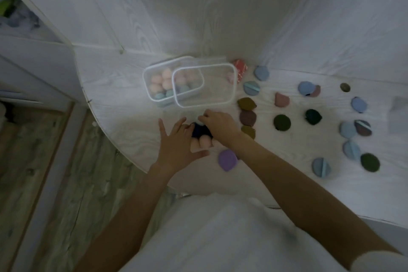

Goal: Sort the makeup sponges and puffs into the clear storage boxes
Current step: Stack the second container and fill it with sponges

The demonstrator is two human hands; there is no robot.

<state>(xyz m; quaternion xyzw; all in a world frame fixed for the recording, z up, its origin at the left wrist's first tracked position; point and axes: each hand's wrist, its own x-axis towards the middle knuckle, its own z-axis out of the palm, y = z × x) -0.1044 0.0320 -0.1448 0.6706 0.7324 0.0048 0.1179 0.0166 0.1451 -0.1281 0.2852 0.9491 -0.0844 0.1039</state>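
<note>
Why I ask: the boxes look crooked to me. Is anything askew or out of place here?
Yes. The larger clear box sits skewed, overlapping the sponge-filled box rather than beside it. Flat puffs lie scattered loose on the table, some overlapping.

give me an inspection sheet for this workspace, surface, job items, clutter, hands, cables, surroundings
Surface: white table, cloth-covered on its right part.
Job's things: left clear box holds peach and teal sponges; right clear box overlaps it, contents unclear; flat puffs scattered right; peach sponges by the hands.
Clutter: red packet.
Grippers: left hand spread; right hand over a dark item, grip unclear.
Cables: nothing seen.
Surroundings: wood-look floor.
</note>
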